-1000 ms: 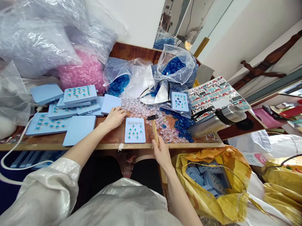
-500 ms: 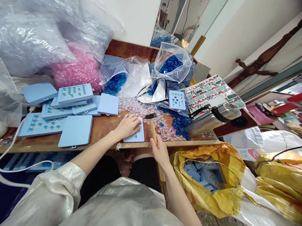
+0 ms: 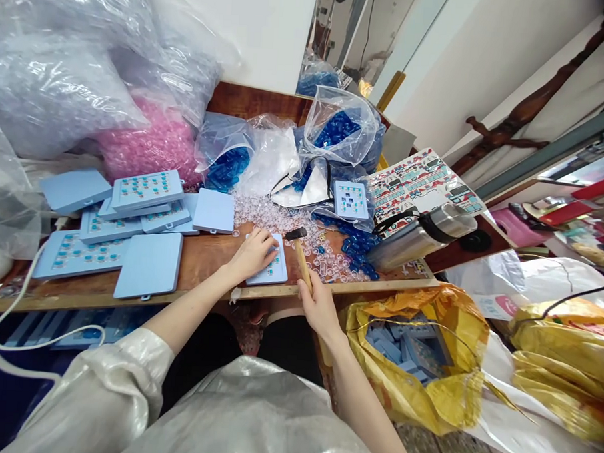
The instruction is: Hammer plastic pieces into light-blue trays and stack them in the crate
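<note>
My right hand (image 3: 319,306) is wrapped round the wooden handle of a small hammer (image 3: 303,261). Its dark head is raised just right of a light-blue plastic panel (image 3: 274,277) at the table's front edge. Over that panel lies my left hand (image 3: 253,253), fingers bent together and fingertips down on its face; whatever they pinch is too small to make out. Small turquoise pieces show on the panel below the fingers. Clear round beads (image 3: 277,215) are scattered behind and right of it, and dark blue pieces (image 3: 360,249) lie further right.
Light-blue panels (image 3: 150,263) are piled on the left. Bags of clear, pink (image 3: 153,140) and blue pieces stand behind. A steel flask (image 3: 421,238) lies at the right. Below it, a yellow sack (image 3: 465,327) holds more panels. A white cable (image 3: 21,291) hangs over the left edge.
The hammer head has shifted very slightly left with my right hand. My left hand stays on the panel. The whole view has moved a little.
</note>
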Tool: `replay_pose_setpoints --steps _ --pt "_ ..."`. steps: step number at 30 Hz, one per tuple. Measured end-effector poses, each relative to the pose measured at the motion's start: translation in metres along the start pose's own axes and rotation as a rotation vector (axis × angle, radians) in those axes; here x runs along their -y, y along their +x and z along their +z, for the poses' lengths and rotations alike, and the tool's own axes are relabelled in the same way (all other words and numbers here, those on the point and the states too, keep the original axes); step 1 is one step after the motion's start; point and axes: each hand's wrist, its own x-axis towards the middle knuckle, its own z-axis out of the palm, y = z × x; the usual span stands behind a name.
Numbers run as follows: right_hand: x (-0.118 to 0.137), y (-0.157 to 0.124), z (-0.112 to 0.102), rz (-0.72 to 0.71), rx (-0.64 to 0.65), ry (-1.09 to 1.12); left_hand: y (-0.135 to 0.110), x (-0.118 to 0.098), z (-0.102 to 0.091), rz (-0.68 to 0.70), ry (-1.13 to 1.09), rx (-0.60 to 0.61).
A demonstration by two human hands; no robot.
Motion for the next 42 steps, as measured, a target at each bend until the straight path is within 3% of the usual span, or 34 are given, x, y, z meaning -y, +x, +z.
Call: replay_pose_setpoints --steps 5,11,14,17,20,23,27,31,36,42 --pt "0.007 -0.003 -0.005 -0.010 0.090 -0.147 -0.001 0.004 0.005 -0.038 -0.042 -0.030" --pt "0.009 -0.004 -0.001 0.000 0.056 -0.140 -0.001 0.004 0.006 -0.060 -0.098 -0.032" --pt "0.008 -0.004 -0.001 -0.017 0.073 -0.092 -0.002 0.010 -0.005 -0.087 -0.102 -0.035" --pt "0.003 -0.004 -0.004 -0.012 -0.003 -0.017 -0.010 0.027 -0.022 -0.155 0.043 -0.037" --pt "-0.004 -0.003 -0.003 0.038 -0.027 0.039 -0.019 0.048 -0.035 -0.190 0.195 0.052" --pt "-0.010 -0.002 0.001 0.078 -0.019 0.104 -0.022 0.055 -0.041 -0.172 0.188 0.102" --pt "-0.013 0.000 0.004 0.081 -0.029 0.148 -0.018 0.036 -0.043 -0.225 -0.095 0.013" --pt "-0.012 0.001 0.004 0.078 -0.019 0.156 -0.017 0.008 -0.033 -0.295 -0.385 -0.013" --pt "-0.012 -0.001 0.004 0.084 -0.032 0.139 -0.020 -0.004 -0.015 -0.238 -0.311 0.007" --pt "-0.004 -0.004 0.001 0.051 -0.009 0.054 -0.021 -0.003 -0.016 -0.257 -0.271 0.005"
